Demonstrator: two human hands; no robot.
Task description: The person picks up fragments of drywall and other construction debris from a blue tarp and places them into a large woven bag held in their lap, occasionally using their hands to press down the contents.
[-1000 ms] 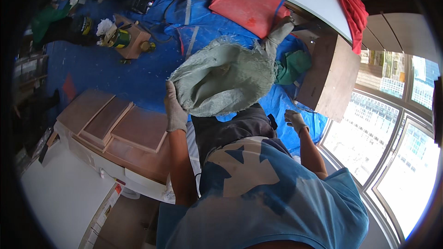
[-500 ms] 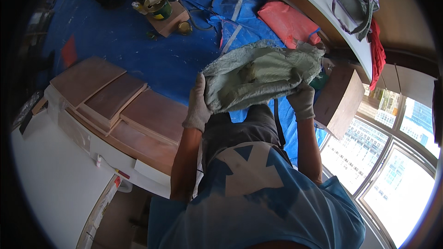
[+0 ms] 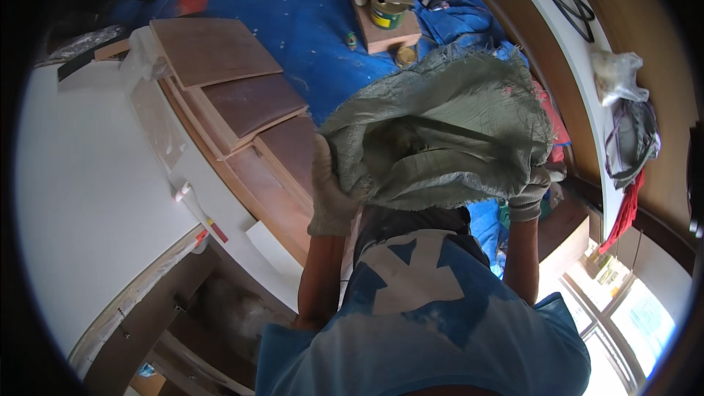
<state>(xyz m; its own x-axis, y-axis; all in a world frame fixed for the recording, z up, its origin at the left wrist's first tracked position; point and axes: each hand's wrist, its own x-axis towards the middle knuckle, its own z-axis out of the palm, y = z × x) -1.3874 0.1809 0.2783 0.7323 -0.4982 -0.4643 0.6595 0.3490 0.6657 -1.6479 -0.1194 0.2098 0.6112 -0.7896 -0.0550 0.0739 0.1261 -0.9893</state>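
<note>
A grey-green woven sack point(image 3: 469, 114) with frayed edges hangs in front of me, its mouth spread so that I look down into a dark inside. My left hand point(image 3: 331, 194), in a pale knit glove, grips the sack's left edge with the thumb up along the rim. On the other side my right hand point(image 3: 534, 192), gloved alike, is closed on the right edge, its fingers partly behind the cloth. What lies at the bottom of the sack is too dark to make out.
Brown wooden boards point(image 3: 220, 51) lie stacked at the left beside a white panel point(image 3: 103, 198) bearing a small paint roller point(image 3: 202, 213). Beyond, a blue tarp point(image 3: 293, 37) covers the floor, with a tin can point(image 3: 387, 16) on a wooden box point(image 3: 396, 39). A shelf point(image 3: 565, 59) runs along the right.
My view has turned left, bringing more of the boards and white panel in. The sack is raised nearer and its mouth is spread wider, both hands still holding it.
</note>
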